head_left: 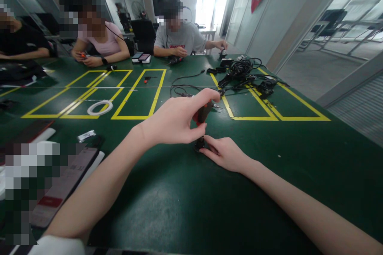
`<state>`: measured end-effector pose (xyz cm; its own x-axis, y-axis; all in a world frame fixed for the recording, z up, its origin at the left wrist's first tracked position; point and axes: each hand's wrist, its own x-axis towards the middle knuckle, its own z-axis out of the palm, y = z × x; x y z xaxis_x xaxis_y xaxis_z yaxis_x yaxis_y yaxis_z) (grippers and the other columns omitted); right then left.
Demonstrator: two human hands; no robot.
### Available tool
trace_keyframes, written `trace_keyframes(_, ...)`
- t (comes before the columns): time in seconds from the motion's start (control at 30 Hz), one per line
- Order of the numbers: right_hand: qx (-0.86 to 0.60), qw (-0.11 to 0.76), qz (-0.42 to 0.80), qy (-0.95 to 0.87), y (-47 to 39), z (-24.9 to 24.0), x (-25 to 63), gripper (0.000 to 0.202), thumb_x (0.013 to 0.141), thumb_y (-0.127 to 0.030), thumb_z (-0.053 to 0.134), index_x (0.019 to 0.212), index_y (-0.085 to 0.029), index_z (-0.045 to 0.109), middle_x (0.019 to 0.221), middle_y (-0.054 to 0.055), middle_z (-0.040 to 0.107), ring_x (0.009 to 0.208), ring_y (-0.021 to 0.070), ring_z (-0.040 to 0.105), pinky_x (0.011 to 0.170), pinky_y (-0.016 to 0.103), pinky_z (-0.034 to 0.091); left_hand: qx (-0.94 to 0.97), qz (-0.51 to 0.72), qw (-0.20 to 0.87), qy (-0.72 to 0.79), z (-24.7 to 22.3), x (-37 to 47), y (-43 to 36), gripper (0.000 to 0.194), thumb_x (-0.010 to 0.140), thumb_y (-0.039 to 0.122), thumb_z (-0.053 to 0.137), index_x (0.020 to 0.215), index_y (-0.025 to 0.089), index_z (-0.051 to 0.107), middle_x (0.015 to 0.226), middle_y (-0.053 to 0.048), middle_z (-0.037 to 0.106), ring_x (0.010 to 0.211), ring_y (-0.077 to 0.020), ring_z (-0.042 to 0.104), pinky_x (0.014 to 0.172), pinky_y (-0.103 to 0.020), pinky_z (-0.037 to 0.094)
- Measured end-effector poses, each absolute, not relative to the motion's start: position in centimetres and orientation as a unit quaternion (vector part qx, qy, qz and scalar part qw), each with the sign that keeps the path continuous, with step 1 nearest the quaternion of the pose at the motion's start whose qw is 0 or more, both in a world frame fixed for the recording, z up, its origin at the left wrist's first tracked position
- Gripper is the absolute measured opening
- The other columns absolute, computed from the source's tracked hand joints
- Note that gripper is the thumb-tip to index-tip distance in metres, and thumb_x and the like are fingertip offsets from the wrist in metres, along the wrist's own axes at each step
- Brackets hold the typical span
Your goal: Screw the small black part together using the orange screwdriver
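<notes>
My left hand [179, 119] is wrapped round the black and red handle of a screwdriver [204, 113], held upright over the table. The tool's lower end meets a small round black part [198, 145] on the green tabletop. With thumb and fingers, my right hand [226, 152] pinches that black part from the right side. Its exact kind is too small and dark to make out. Just behind the screwdriver, a thin metal piece [217, 106] lies near the cables.
A tangle of black cables [241, 69] lies at the back right. A white ring [100, 107], a small white packet [86, 136] and a phone-like slab [68, 183] lie left. Yellow tape [131, 118] marks the green table [254, 207]. Several people sit opposite, one in a grey shirt [191, 40].
</notes>
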<state>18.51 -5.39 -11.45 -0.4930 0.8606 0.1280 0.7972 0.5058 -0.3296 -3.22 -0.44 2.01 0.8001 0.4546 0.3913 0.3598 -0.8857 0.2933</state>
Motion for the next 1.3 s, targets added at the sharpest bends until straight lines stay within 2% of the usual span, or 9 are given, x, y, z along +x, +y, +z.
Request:
trace_keyframes(0.27,-0.484,0.142,0.124,-0.855,-5.5,-11.2,18.4,0.022,0.107,-0.035,0.056,0.121,-0.019,0.061,0.062,-0.002,0.064,0.055,0.0191,0.064,0.057,0.025,0.035,0.940,0.228,0.092,0.237,2.2,-3.2,-0.4,0.049,0.088,0.028,0.067,0.134,0.021,0.052,0.090,0.001,0.069,0.074,-0.0150,0.066,0.063,-0.023,0.044)
trace_keyframes(0.5,-0.491,0.134,0.129,-0.851,-5.5,-11.2,18.4,0.022,0.106,-0.033,0.058,0.121,-0.017,0.062,0.062,-0.002,0.065,0.056,0.0192,0.064,0.057,0.025,0.034,0.942,0.203,0.149,0.221,3.0,-3.7,-0.6,0.058,0.085,0.017,0.063,0.140,0.020,0.049,0.118,-0.007,0.069,0.090,-0.0157,0.068,0.074,-0.024,0.050)
trace_keyframes(0.6,-0.491,0.135,0.132,-0.850,-5.5,-11.2,18.4,0.023,0.106,-0.034,0.058,0.121,-0.017,0.061,0.063,-0.002,0.065,0.055,0.0184,0.063,0.057,0.024,0.034,0.939,0.207,0.161,0.223,3.1,-3.8,-0.6,0.057,0.085,0.015,0.062,0.140,0.021,0.050,0.123,-0.007,0.068,0.090,-0.0148,0.067,0.075,-0.023,0.050)
trace_keyframes(0.83,-0.486,0.145,0.134,-0.851,-5.5,-11.1,18.5,0.022,0.107,-0.036,0.056,0.119,-0.018,0.061,0.062,-0.002,0.063,0.054,0.0181,0.062,0.056,0.024,0.034,0.934,0.202,0.192,0.223,3.2,-3.8,-0.7,0.056,0.086,0.010,0.062,0.139,0.021,0.049,0.103,-0.001,0.068,0.070,-0.0097,0.058,0.064,-0.020,0.043)
trace_keyframes(0.93,-0.486,0.145,0.133,-0.851,-5.5,-11.1,18.5,0.023,0.107,-0.036,0.056,0.121,-0.019,0.061,0.062,-0.002,0.064,0.053,0.0181,0.061,0.056,0.025,0.033,0.932,0.205,0.201,0.224,3.2,-3.8,-0.7,0.053,0.086,0.011,0.063,0.137,0.021,0.050,0.102,0.000,0.067,0.069,-0.0089,0.056,0.064,-0.020,0.042)
trace_keyframes(1.1,-0.488,0.141,0.138,-0.850,-5.5,-11.2,18.5,0.024,0.107,-0.036,0.055,0.123,-0.019,0.061,0.062,-0.002,0.064,0.054,0.0182,0.062,0.056,0.025,0.034,0.931,0.216,0.195,0.222,3.1,-3.8,-0.5,0.047,0.086,0.014,0.064,0.131,0.022,0.053,0.117,-0.004,0.067,0.082,-0.0115,0.062,0.070,-0.022,0.047)
trace_keyframes(1.3,-0.487,0.146,0.139,-0.850,-5.5,-11.4,18.5,0.025,0.106,-0.035,0.056,0.124,-0.018,0.060,0.062,-0.003,0.063,0.053,0.0183,0.062,0.056,0.025,0.034,0.933,0.235,0.187,0.199,2.9,-3.8,-0.4,0.044,0.084,0.011,0.065,0.126,0.021,0.057,0.122,-0.006,0.067,0.100,-0.0169,0.065,0.078,-0.024,0.051)
